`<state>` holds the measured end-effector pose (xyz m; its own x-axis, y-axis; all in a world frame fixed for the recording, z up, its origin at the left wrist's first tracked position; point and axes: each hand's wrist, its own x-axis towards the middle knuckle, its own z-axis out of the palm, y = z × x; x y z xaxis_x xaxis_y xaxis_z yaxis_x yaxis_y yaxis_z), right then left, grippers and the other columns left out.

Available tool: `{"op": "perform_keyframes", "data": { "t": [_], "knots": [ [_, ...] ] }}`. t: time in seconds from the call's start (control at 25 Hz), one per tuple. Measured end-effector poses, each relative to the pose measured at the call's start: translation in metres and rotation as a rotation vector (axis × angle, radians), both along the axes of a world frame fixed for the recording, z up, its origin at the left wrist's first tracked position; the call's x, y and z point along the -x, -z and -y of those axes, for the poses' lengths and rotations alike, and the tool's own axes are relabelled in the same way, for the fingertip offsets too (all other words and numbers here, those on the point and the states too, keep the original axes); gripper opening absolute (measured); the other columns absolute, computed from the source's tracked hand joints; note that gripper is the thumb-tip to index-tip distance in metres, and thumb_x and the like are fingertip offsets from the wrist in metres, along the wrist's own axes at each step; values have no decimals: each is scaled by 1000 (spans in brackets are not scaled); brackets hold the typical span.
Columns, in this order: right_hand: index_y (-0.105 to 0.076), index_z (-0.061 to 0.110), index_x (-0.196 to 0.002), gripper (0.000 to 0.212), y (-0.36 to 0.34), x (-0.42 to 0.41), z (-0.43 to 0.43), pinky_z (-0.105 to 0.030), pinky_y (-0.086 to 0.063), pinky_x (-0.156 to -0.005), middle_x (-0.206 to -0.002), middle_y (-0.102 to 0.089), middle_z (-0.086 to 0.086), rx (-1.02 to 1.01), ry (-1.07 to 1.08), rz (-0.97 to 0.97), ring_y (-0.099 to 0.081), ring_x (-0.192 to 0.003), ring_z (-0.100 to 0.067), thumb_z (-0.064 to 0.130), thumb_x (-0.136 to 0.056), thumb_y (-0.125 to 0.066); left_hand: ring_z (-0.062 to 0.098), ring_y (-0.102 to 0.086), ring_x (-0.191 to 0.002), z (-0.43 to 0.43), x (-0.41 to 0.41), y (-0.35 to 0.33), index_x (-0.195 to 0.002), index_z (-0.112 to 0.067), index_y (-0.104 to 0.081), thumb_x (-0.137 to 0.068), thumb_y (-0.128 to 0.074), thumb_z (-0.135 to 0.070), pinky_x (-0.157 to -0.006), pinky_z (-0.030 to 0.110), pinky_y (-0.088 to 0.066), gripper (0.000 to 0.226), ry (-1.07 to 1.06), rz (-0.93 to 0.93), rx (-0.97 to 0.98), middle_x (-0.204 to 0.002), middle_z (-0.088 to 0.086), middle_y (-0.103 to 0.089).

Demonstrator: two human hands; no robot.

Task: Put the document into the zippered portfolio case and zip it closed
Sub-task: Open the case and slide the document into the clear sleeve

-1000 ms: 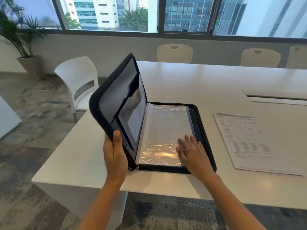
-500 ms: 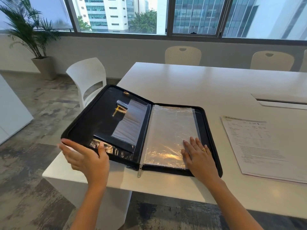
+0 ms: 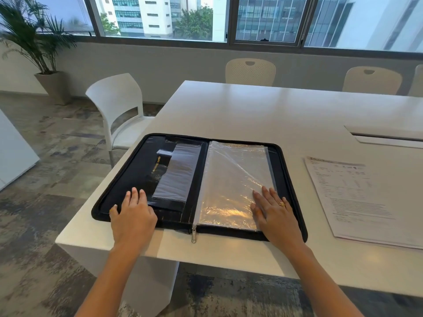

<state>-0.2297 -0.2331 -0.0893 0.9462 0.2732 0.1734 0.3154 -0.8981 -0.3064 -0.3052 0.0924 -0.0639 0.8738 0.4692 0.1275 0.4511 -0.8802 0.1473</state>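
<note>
The black zippered portfolio case (image 3: 288, 179) lies open flat at the near left corner of the white table (image 3: 263, 110). Its left cover hangs slightly past the table's side edge. Clear plastic sleeves (image 3: 233, 179) fill the right half, and a smaller clear pocket (image 3: 177, 175) sits on the left half. A metal zipper pull (image 3: 193, 234) hangs off the front edge. My left hand (image 3: 132, 216) rests flat, fingers spread, on the left cover's near corner. My right hand (image 3: 273, 211) presses flat on the sleeves' near right corner. The printed document (image 3: 357, 197) lies on the table to the right of the case.
A white chair (image 3: 116, 104) stands at the table's left end, close behind the case. Beige chairs (image 3: 250, 70) line the far side under the windows. A recessed cable slot (image 3: 386, 137) is set in the tabletop at right. A potted palm (image 3: 39, 49) stands in the far left corner.
The left cover, held upright by my left hand a second ago, has swung down to lie flat. My left hand now rests on it. The right hand stayed on the sleeves.
</note>
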Motion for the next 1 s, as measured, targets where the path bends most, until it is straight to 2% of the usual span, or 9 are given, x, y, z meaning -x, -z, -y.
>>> {"op": "perform_keyframes", "data": {
  "t": [0.16,0.28,0.36,0.48,0.64,0.72,0.8,0.88,1.0],
  "knots": [
    [-27,31,-150,52,-1,1,-1,-37,-3,-119,-161,-19,5,0,1,-4,-5,-149,-12,47,-101,-28,20,-26,-146,-2,0,-1,-148,-13,-39,-100,-39,-25,-114,51,-22,50,11,-9,38,-158,7,-32],
    [-26,31,-150,51,-5,2,-1,-36,-2,-120,-161,-18,6,-1,4,-27,-5,-149,-11,46,-101,-30,27,-29,-143,-5,-12,-16,-142,-13,-46,-99,-37,-28,-114,53,-21,47,-30,-34,134,-155,10,-35],
    [-25,31,-151,52,-9,4,-2,-37,-2,-121,-161,-17,6,-11,-2,-45,-4,-149,-11,46,-102,-31,30,-30,-141,0,-22,-24,-141,-12,-44,-99,-36,-31,-113,54,-22,47,-14,-49,121,-154,12,-36],
    [-30,28,-149,51,-16,5,-2,-38,-6,-122,-161,-21,3,-46,-15,-57,-9,-150,-13,44,-101,-35,30,-28,-142,23,-39,-33,-147,-11,-35,-100,-35,-42,-113,54,-23,56,118,4,59,-154,13,-35],
    [-50,20,-139,43,-29,4,3,-35,-18,-119,-154,-39,-4,-169,13,-72,-27,-146,-18,35,-99,-49,25,-38,-137,80,-66,-43,-144,-13,-39,-99,-39,-49,-111,46,-29,58,467,88,130,-150,9,-43],
    [-61,16,-127,34,-36,2,18,-34,-33,-113,-140,-55,-7,-255,98,17,-44,-135,-21,31,-96,-56,23,-42,-135,119,-79,-44,-142,-15,-43,-99,-42,-47,-110,43,-33,54,648,72,215,-148,6,-46],
    [-68,14,-114,27,-45,-3,44,-28,-43,-95,-118,-69,-8,-277,242,156,-58,-115,-21,28,-92,-60,23,-47,-129,159,-90,-48,-138,-17,-49,-98,-44,-46,-105,44,-37,50,775,55,264,-142,5,-51],
    [-69,11,-110,26,-53,-12,85,-30,-41,-85,-110,-70,-13,-231,437,219,-57,-107,-29,26,-88,-64,25,-53,-119,206,-101,-51,-131,-15,-56,-97,-46,-46,-98,45,-41,47,876,42,245,-131,7,-58],
    [-62,9,-121,44,-65,-33,154,-43,-44,-89,-120,-59,-25,-86,726,50,-46,-116,-42,35,-86,-64,27,-56,-109,277,-124,-58,-120,-11,-60,-94,-52,-51,-92,45,-43,48,947,-38,143,-116,9,-61]
  ]
}}
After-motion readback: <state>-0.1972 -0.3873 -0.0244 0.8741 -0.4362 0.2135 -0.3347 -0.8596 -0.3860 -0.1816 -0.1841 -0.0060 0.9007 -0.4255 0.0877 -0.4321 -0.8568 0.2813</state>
